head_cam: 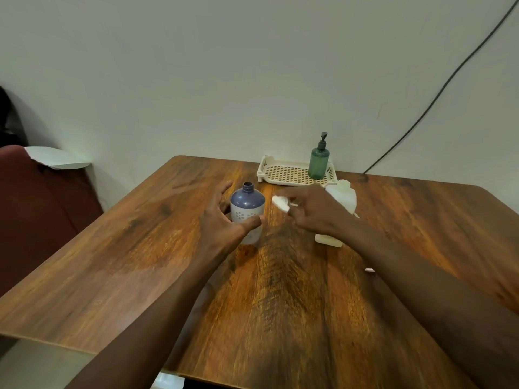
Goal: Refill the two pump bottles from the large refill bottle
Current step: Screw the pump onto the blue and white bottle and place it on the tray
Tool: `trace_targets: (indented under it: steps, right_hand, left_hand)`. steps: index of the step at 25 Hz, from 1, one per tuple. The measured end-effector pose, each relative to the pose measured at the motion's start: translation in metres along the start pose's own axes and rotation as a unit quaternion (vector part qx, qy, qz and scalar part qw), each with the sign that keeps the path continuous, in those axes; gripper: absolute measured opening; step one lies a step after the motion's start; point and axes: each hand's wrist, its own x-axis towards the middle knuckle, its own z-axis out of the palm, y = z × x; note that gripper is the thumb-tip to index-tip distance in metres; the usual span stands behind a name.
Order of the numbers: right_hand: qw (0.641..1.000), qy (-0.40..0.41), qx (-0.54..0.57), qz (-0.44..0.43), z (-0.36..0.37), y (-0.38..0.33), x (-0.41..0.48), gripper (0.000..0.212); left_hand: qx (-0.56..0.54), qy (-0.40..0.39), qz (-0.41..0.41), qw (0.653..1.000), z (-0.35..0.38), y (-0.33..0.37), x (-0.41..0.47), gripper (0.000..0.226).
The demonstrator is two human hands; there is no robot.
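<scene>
A purple and white bottle (247,206) with a flower pattern stands mid-table, its neck uncovered. My left hand (224,220) curves around its left and front side, thumb across the lower body, fingers spread. My right hand (311,210) hovers just right of it, pinching a white pump head (280,203). Behind my right hand stands the large white refill bottle (341,202), partly hidden by my wrist. A green pump bottle (318,161) with a black pump stands upright in a cream tray (283,172) at the back.
A small pinkish-white piece (370,270) lies on the wooden table (140,248) by my right forearm. A black cable (438,94) runs down the wall to the table's back right. A dark red seat (33,206) with a white sheet is at the left.
</scene>
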Motion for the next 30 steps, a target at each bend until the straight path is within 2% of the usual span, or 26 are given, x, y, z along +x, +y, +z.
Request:
trace_targets:
  steps: [2, 4, 9, 16, 24, 30]
  right_hand:
    - [0.989, 0.123, 0.076, 0.009, -0.016, -0.009, 0.007, 0.037]
    - [0.968, 0.205, 0.141, 0.027, -0.029, -0.02, 0.012, 0.038]
    - [0.924, 0.27, 0.268, 0.032, -0.047, -0.037, 0.021, 0.036]
    - [0.907, 0.258, 0.332, 0.042, -0.046, -0.04, 0.022, 0.038]
    - [0.926, 0.159, 0.338, 0.062, -0.035, -0.042, 0.014, 0.038]
    - [0.902, 0.137, 0.403, 0.076, -0.042, -0.046, 0.015, 0.036]
  left_hand:
    - [0.003, -0.004, -0.009, 1.0, 0.001, -0.001, -0.003, 0.109]
    - [0.011, -0.015, -0.016, 1.0, 0.004, -0.003, -0.006, 0.113]
    - [0.04, -0.033, -0.028, 0.998, 0.015, 0.001, -0.007, 0.12]
    - [0.025, -0.057, -0.01, 0.998, 0.018, 0.01, -0.009, 0.118]
    - [-0.016, -0.023, 0.028, 0.999, 0.021, 0.034, -0.007, 0.12]
    - [-0.029, -0.018, 0.042, 0.999, 0.022, 0.047, -0.004, 0.124]
